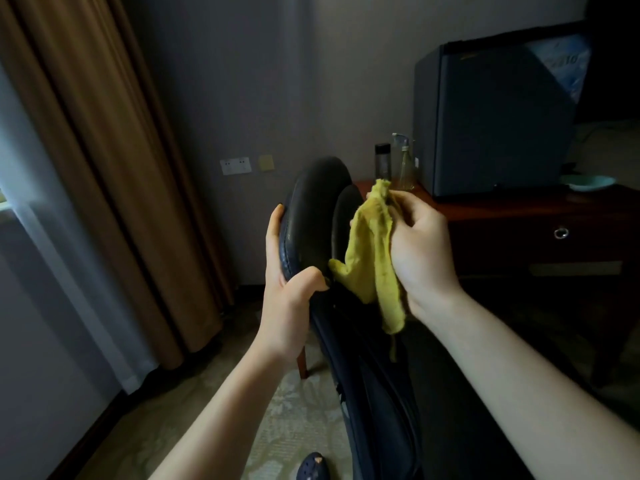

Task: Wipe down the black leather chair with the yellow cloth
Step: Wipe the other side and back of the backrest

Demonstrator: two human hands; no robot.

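Observation:
The black leather chair [313,216] stands in the middle of the view, its rounded, stitched top edge toward me. My left hand [285,282] grips that padded edge from the left, thumb over the front and fingers behind it. My right hand [417,251] holds the crumpled yellow cloth [372,251] against the chair's inner right side. The cloth hangs down past my wrist with a frayed tail. The chair's lower body runs down into shadow toward the bottom of the view.
A dark wooden cabinet [512,216] with a ring pull stands right behind the chair. On it are a dark box-like appliance [491,123], a spray bottle [405,161], a dark bottle [382,162] and a pale dish [587,183]. Brown curtains [104,150] hang left. A wooden chair leg [302,362] and a shoe [311,465] are on the patterned floor.

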